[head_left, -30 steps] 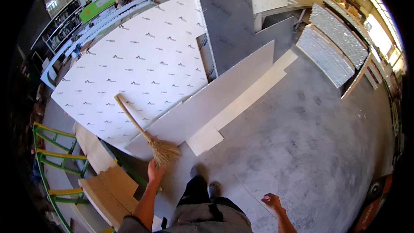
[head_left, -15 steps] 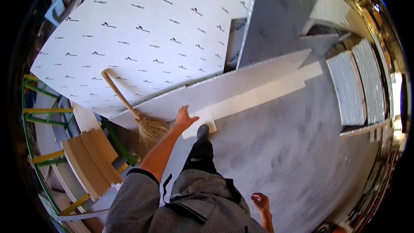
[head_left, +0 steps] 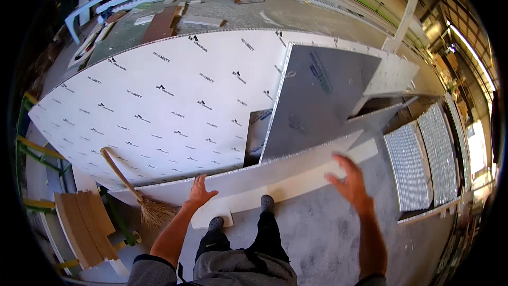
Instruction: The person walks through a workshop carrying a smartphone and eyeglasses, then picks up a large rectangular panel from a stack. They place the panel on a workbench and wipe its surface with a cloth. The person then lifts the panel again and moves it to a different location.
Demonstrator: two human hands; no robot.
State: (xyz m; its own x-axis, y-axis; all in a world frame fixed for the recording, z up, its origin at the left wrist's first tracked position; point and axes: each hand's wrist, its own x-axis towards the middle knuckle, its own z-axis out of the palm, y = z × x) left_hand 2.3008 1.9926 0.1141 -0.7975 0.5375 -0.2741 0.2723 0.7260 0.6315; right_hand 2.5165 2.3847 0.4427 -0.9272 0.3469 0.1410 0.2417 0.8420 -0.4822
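A long, narrow grey board (head_left: 238,179) stands on edge in front of me, leaning by the larger panels. My left hand (head_left: 201,193) is at its upper edge, fingers spread; whether the fingertips touch it I cannot tell. Held up farther right, my right hand (head_left: 349,182) has its fingers apart and nothing in it, slightly blurred. Behind the narrow board lean a large white panel (head_left: 174,111) with small printed marks and a dark grey panel (head_left: 320,95). Along the board's foot lies a pale flat strip (head_left: 301,184), where my feet stand.
A straw broom (head_left: 124,177) leans against the white panel at the left. Beside it are stacked brown boards (head_left: 79,228) and a green and yellow rack (head_left: 39,148). Stacked silvery-edged panels (head_left: 407,167) stand at the right. A long worktable (head_left: 280,13) with offcuts lies behind the panels.
My right hand has risen from low by my side to out in front. The view has tilted up, bringing the worktable and both feet in. My left hand stays near the narrow board's edge.
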